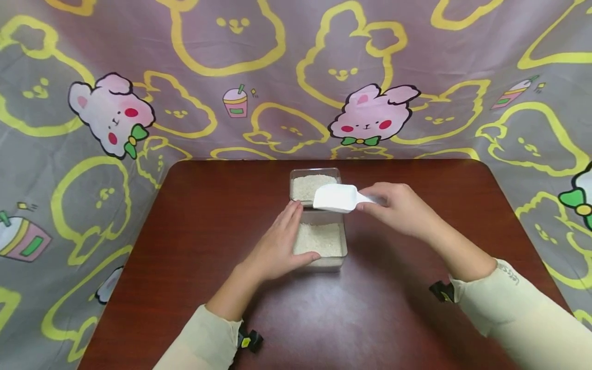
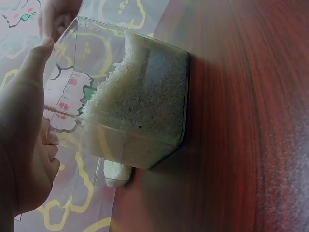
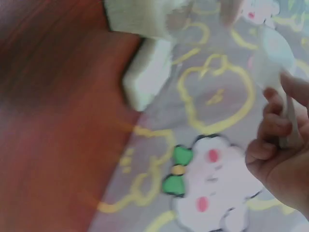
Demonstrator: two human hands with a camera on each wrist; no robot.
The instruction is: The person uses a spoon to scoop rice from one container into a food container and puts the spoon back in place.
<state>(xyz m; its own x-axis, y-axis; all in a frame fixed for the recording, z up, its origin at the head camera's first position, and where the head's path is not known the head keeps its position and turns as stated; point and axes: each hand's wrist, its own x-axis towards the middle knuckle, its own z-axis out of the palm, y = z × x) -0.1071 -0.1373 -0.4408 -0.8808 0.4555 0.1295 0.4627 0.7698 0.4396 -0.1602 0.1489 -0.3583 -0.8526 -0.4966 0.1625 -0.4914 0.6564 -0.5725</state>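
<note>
In the head view my right hand [image 1: 400,208] grips the handle of a white scoop [image 1: 336,198], held above the gap between two clear containers. My left hand [image 1: 273,246] holds the nearer container [image 1: 329,264] at its left side, thumb over the near rim. White rice [image 2: 140,87] lies sloped inside it, seen through the wall in the left wrist view. Behind stands a smaller clear container [image 1: 292,185], also with rice [image 1: 312,186]. The right wrist view shows fingers [image 3: 275,128] curled round the handle. Whether the scoop carries rice I cannot tell.
Both containers stand on a dark red-brown wooden table [image 1: 222,205]. A cartoon-printed curtain [image 1: 277,51] closes off the back and both sides. Black straps [image 1: 250,340] show at the wrists, by the pale sleeves.
</note>
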